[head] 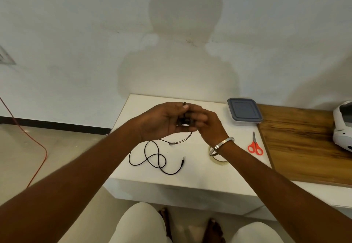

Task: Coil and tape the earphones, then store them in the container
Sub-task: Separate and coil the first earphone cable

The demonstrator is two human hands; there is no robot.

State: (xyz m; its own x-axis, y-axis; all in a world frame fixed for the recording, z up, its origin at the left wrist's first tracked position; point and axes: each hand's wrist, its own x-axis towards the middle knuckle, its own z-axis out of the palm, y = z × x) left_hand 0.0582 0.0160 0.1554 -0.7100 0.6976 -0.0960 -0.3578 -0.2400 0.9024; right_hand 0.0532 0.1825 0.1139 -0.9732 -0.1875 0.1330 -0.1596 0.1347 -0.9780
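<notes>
Both hands meet above the white table (190,178). My left hand (162,122) grips the earbud end of the black earphones (152,157) between thumb and fingers, with some cable bunched in it. My right hand (207,124) curls its fingers round the same bunch from the right. The rest of the cable hangs down and lies in loose loops on the table, ending in the jack plug (183,159). A roll of clear tape (219,158) lies under my right wrist, partly hidden. The closed container (244,113) with a grey lid stands at the table's back right.
Orange-handled scissors (255,146) lie right of the tape. A wooden board (304,143) adjoins the table on the right, with a white headset (342,126) on it. An orange cable (38,157) runs over the floor at left. My knees and feet are below the table's front edge.
</notes>
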